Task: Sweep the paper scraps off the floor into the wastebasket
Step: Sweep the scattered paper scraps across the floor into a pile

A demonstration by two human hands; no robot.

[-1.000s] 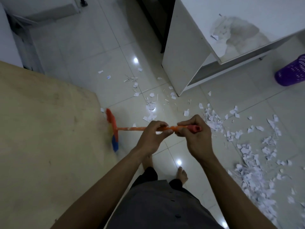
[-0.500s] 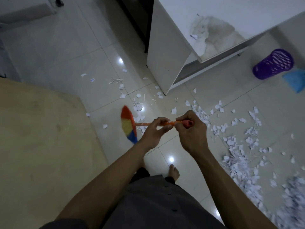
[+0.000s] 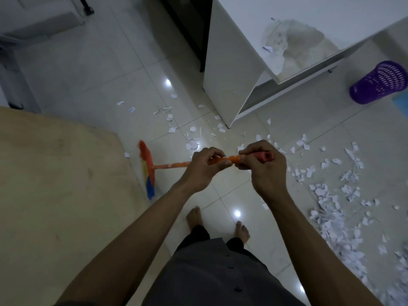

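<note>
Scraps of torn white paper (image 3: 331, 208) lie thickest on the glossy pale tiled floor (image 3: 88, 74) to the right of the person's bare feet (image 3: 194, 217), with a thinner scatter ahead near the corner of the white desk (image 3: 229, 62). On my feed, the 2 hands hold a small orange-handled broom (image 3: 172, 165) level. The left hand (image 3: 203, 168) pinches the shaft, and the right hand (image 3: 262, 171) grips the red end, just beside it. The orange, yellow and blue bristle head sits by the edge of the tan wooden board (image 3: 55, 184). The purple perforated plastic wastebasket (image 3: 378, 85) sits far right, well apart from the broom; I cannot tell whether it is upright or tipped.
</note>
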